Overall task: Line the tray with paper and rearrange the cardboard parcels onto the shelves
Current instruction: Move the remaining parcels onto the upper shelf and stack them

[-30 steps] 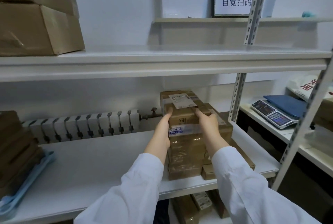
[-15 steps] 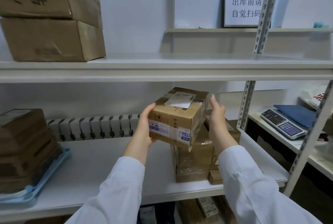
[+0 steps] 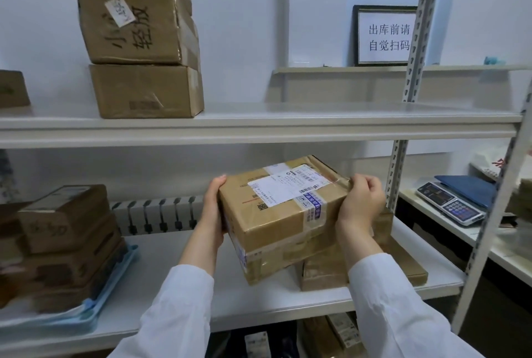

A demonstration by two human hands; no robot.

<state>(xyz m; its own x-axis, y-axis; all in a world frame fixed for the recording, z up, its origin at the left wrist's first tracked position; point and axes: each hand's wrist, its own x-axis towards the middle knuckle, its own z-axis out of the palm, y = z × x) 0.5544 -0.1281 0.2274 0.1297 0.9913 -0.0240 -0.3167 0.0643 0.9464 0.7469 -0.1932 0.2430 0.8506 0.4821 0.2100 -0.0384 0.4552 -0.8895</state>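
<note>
One cardboard parcel is held tilted in front of the lower shelf, above a second parcel. Whether the two touch cannot be told. The left hand is laid against its left face with the thumb over the top edge. The right hand is curled over its right top edge. Each grip is thus closed on the parcel. A white printed label and blue and clear tape are borne on its top. One flat box is seen just beside the second parcel, to the right.

At the left of the lower shelf a light blue tray is loaded with stacked brown parcels. At least three are counted, but blur prevents certainty. On the upper shelf three boxes are stacked, the middle one marked in black handwriting.

Both shelves are smooth white boards carried on grey perforated uprights. One white ribbed radiator is fixed to the white wall behind. One framed sign is stood on a ledge. One scale is placed on a side worktop.
</note>
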